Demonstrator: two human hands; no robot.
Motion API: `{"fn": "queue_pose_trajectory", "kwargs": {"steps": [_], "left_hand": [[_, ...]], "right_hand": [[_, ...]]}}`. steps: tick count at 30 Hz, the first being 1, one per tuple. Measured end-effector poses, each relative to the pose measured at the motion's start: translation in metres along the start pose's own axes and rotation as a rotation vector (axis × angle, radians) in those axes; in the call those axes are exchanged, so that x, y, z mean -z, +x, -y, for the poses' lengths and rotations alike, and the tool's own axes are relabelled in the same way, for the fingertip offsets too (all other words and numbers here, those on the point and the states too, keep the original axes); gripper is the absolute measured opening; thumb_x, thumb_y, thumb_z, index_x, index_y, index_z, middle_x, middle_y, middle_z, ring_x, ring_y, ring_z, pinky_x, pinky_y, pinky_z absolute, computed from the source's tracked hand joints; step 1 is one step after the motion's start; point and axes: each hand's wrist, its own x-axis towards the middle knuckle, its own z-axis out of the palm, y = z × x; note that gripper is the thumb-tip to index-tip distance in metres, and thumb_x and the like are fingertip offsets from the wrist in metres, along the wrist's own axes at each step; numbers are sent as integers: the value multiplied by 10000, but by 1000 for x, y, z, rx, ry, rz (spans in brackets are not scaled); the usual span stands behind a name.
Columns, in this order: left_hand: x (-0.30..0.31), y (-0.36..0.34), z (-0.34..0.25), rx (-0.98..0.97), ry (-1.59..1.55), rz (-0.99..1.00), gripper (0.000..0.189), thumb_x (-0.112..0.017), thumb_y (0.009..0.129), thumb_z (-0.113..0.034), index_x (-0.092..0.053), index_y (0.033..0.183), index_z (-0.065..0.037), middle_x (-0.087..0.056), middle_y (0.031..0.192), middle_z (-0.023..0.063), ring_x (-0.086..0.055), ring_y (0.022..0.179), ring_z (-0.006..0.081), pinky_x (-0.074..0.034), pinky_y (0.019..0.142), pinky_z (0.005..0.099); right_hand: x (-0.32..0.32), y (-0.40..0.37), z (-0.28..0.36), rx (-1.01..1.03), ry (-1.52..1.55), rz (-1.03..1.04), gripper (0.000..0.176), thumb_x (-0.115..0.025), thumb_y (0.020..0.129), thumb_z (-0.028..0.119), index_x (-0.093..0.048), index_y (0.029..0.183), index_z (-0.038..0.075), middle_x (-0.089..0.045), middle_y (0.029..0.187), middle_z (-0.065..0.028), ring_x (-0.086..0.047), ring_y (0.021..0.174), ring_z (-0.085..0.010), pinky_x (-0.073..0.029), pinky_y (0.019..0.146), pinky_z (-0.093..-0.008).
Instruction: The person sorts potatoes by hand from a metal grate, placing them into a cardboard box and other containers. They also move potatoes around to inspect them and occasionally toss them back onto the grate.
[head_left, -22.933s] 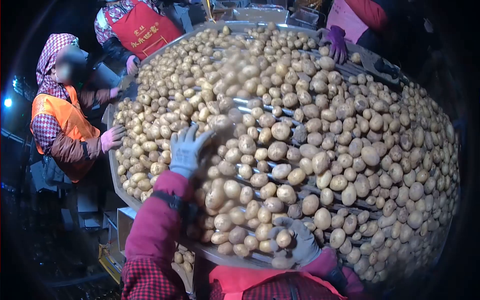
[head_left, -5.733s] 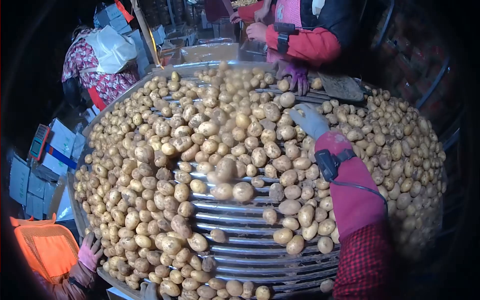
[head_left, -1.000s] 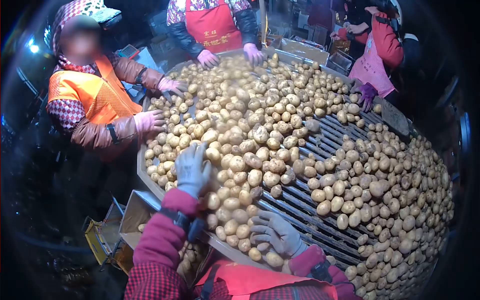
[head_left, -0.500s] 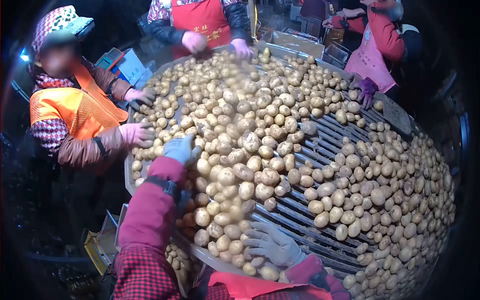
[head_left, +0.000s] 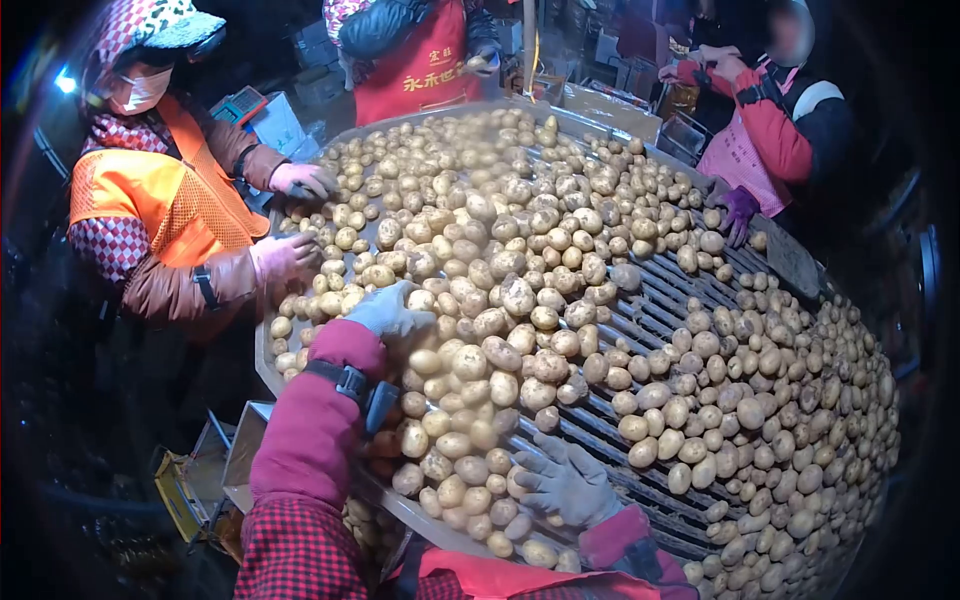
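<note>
A broad layer of potatoes [head_left: 517, 297] covers the slatted sorting table [head_left: 640, 325] in front of me. My left hand [head_left: 390, 311], in a pale grey-blue glove, rests over the potatoes on the left side, fingers stretched out and slightly bent against them. No potato shows clearly inside it. Nearer to me, my right hand [head_left: 566, 482], in a similar glove, lies palm down with fingers spread. It is over the bars beside the near pile of potatoes, and its fingertips reach the pile's edge.
At left, a person in an orange vest [head_left: 185, 200] has both gloved hands on the potatoes. A person in a red apron [head_left: 425, 60] stands across the table, another in a pink apron [head_left: 745, 160] at far right. A metal rim [head_left: 400, 505] edges my side; a yellow-framed stand [head_left: 185, 495] is below left.
My left hand has moved a little right, its fingers now pointing more rightward. The person across has lifted their hands off the potatoes. My right hand stays spread. The view has shifted slightly.
</note>
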Motion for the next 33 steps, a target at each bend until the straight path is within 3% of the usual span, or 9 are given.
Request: {"fn": "queue_pose_trajectory", "kwargs": {"steps": [6, 12, 14, 16, 23, 26, 29, 31, 33], "left_hand": [[-51, -7, 28, -238, -938, -158, 508, -694, 985, -312, -602, 1399, -32, -692, 1205, 105, -638, 1046, 163, -534, 915, 320], [-25, -88, -6, -28, -1899, 257, 519, -488, 1081, -501, -538, 1456, -146, -698, 1068, 87, -696, 931, 256, -623, 732, 369], [-32, -80, -11, 136, -1884, 10, 538, -520, 1064, -519, -529, 1459, -154, -700, 982, 77, -699, 812, 240, -609, 645, 338], [-28, -89, -6, -28, -1671, -14, 543, -548, 1051, -496, -528, 1447, -126, -685, 1094, 109, -690, 807, 220, -599, 655, 329], [-41, -102, 23, -97, -1881, -94, 612, -590, 1033, -450, -460, 1524, -110, -651, 1310, 163, -696, 989, 235, -611, 819, 386], [-42, -119, 6, -37, -1569, -138, 527, -598, 1040, -368, -511, 1490, -109, -667, 1305, 103, -693, 995, 190, -588, 770, 339], [-62, -102, 13, -384, -1082, -432, 368, -646, 1009, -332, -676, 1330, -155, -716, 1173, 9, -673, 968, 125, -532, 683, 304], [-59, -81, 17, -138, -1126, -400, 290, -658, 979, -343, -752, 1191, -170, -736, 1069, 26, -674, 968, 180, -533, 746, 390], [-49, -73, 2, -153, -346, -613, 323, -656, 957, -346, -737, 1202, -151, -725, 1073, 70, -667, 983, 245, -521, 810, 430]], "right_hand": [[-3, 0, 1, -9, 19, 29, 585, -375, 1117, 389, -281, 1636, 135, -293, 1653, -250, -387, 1471, -459, -289, 1209, -655], [-20, 0, -2, 24, -90, 21, 639, -415, 1105, 406, -244, 1636, 94, -345, 1612, -246, -474, 1408, -415, -418, 1166, -585], [-21, 2, -4, 2, -39, 45, 629, -390, 1110, 406, -229, 1645, 116, -316, 1638, -236, -437, 1435, -429, -388, 1174, -607], [-19, 1, -3, -20, 70, 45, 582, -340, 1120, 407, -266, 1644, 165, -299, 1657, -233, -370, 1481, -461, -339, 1187, -647], [-18, -2, -4, -7, 94, 50, 582, -332, 1121, 414, -271, 1642, 161, -323, 1640, -252, -368, 1478, -475, -330, 1190, -656], [-16, -1, -2, 2, 63, 24, 583, -333, 1122, 412, -273, 1639, 150, -315, 1643, -255, -369, 1477, -478, -340, 1182, -661], [-22, -1, -3, -12, 103, 24, 578, -331, 1122, 403, -279, 1636, 144, -309, 1645, -257, -367, 1477, -480, -319, 1193, -665], [-21, -3, -3, -13, 89, 46, 571, -329, 1123, 396, -286, 1633, 144, -322, 1641, -254, -382, 1471, -470, -328, 1189, -656], [-13, -7, 1, 5, -17, 18, 574, -353, 1119, 402, -301, 1626, 140, -360, 1620, -247, -423, 1448, -450, -361, 1173, -640]]}}
